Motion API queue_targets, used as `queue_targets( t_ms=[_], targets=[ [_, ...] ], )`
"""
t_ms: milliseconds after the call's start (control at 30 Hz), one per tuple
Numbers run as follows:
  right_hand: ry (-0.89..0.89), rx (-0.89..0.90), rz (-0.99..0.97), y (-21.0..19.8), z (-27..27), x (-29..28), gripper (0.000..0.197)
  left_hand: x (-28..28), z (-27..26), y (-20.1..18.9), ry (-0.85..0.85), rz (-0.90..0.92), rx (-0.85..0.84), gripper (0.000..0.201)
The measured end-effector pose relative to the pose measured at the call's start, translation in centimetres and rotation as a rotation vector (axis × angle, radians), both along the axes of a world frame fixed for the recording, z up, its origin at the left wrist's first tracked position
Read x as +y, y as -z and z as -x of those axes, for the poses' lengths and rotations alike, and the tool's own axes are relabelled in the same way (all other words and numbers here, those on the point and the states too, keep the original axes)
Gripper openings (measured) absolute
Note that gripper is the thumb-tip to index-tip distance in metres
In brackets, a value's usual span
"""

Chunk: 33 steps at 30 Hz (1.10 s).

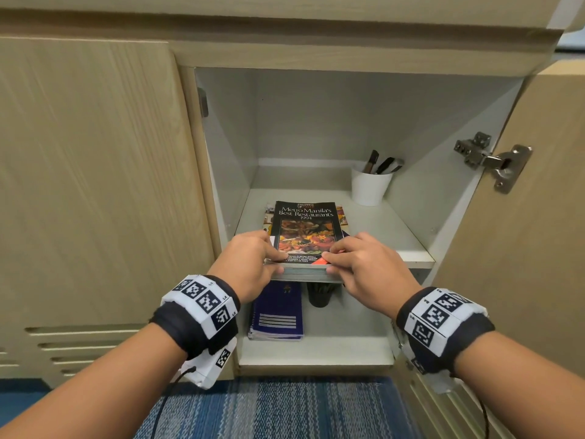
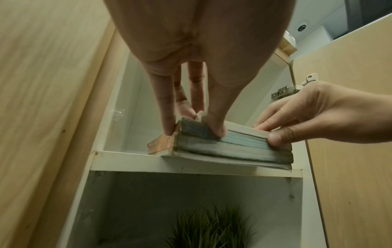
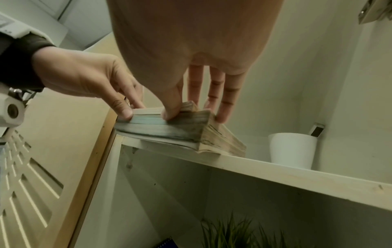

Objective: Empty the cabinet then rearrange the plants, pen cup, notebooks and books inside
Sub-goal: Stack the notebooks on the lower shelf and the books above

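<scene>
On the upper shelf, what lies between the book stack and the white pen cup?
Nothing: in the head view only bare white shelf separates the book stack from the white pen cup.

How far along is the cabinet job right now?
Whether this is emptying or restocking can't be told. On the upper shelf stands the white pen cup; below lie the blue notebooks and a plant. In hand: left hand and right hand grip the book stack at the shelf's front edge.

Stack of books (image 1: 305, 236) flat on upper shelf, front edge overhanging; white pen cup (image 1: 370, 186) behind-right.
</scene>
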State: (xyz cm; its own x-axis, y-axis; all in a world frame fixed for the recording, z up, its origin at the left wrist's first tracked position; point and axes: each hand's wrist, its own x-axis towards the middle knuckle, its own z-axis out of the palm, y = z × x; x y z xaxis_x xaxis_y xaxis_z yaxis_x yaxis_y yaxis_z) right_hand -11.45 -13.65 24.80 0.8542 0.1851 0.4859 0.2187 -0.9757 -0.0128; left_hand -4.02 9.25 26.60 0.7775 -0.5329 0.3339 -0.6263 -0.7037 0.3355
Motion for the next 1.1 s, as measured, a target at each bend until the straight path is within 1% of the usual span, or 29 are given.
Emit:
queue_targets(
  t_ms=[167,233,300,367,433,533,600,667,833,967,1100],
  targets=[
    [0.022,0.133,-0.044,-0.5,0.1,-0.1,0.030,-0.1,0.0,0.1,-0.027,0.018,0.019,0.031],
    [0.035,0.152,-0.042,-0.7,0.2,0.1,0.031,-0.1,0.1,0.0,-0.027,0.015,0.023,0.031],
    [0.053,0.178,-0.041,-0.8,0.4,0.4,0.034,-0.2,0.3,0.0,-0.027,0.012,0.019,0.032],
    [0.073,0.202,-0.014,-0.8,0.6,0.6,0.041,-0.1,0.6,0.1,-0.017,-0.005,0.012,0.037],
    [0.096,0.192,0.023,-0.5,0.8,0.9,0.043,-0.1,1.1,0.3,-0.005,-0.057,-0.033,0.040],
    [0.120,0.144,0.057,0.2,1.0,1.3,0.037,-0.5,1.6,0.6,-0.003,-0.107,-0.112,0.034],
    [0.120,0.130,0.062,0.2,0.8,1.5,0.038,-0.7,1.5,0.4,-0.017,-0.100,-0.104,0.031],
    [0.142,0.159,0.064,-0.4,0.3,1.6,0.040,-1.1,1.1,0.0,-0.021,-0.094,-0.094,0.030],
    [0.221,0.215,0.059,-1.4,-2.2,1.3,0.044,-3.2,-1.4,-1.0,-0.052,-0.114,-0.081,0.026],
    [0.277,0.227,0.071,-1.8,-5.4,0.8,0.037,-4.5,-4.7,-1.4,-0.091,-0.127,-0.019,0.028],
    [0.359,0.278,-0.023,-2.5,-8.9,0.1,0.035,-6.3,-8.0,-2.1,-0.117,-0.149,0.054,0.031]
  ],
)
